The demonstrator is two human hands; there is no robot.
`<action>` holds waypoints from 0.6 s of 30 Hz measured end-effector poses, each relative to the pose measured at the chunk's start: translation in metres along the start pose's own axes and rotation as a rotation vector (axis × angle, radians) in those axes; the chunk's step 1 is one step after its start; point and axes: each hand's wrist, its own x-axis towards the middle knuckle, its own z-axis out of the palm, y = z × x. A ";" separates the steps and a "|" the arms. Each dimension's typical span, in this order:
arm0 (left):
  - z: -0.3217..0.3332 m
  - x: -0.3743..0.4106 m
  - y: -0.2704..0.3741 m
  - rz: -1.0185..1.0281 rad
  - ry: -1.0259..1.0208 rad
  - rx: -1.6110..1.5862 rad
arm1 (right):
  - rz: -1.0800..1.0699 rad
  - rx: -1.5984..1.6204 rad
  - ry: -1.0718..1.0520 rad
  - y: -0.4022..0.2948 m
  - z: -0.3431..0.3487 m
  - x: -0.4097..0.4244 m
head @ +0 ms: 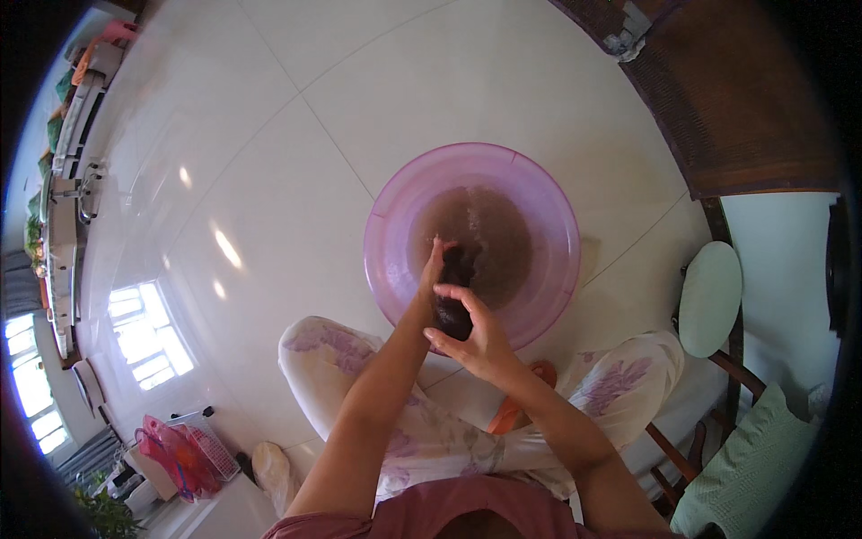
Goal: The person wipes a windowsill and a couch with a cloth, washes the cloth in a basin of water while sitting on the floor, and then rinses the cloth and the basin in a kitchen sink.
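A translucent pink plastic basin (pixel 552 202) stands on the floor in front of me, holding murky brown water (pixel 505 263). Over its near side is a dark, wet, elongated item (pixel 453 316); what it is made of cannot be told. My left hand (pixel 438 263) reaches over the water and holds the item's far part along its left side, the fingers partly hidden. Around the near part curves my right hand (pixel 479 333), thumb and index finger spread to either side of the item, their tips by my left wrist.
Glossy pale floor tiles (pixel 283 168) surround the basin. An orange slipper (pixel 512 411) lies between my legs. To the right stand a chair with a pale green pad (pixel 710 300) and dark brown furniture (pixel 747 114). Pink plastic bags (pixel 178 458) and a white wire basket (pixel 215 445) are at lower left.
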 end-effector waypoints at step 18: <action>0.045 -0.039 0.002 0.183 0.250 0.250 | 0.225 -0.688 0.257 0.073 -0.020 0.060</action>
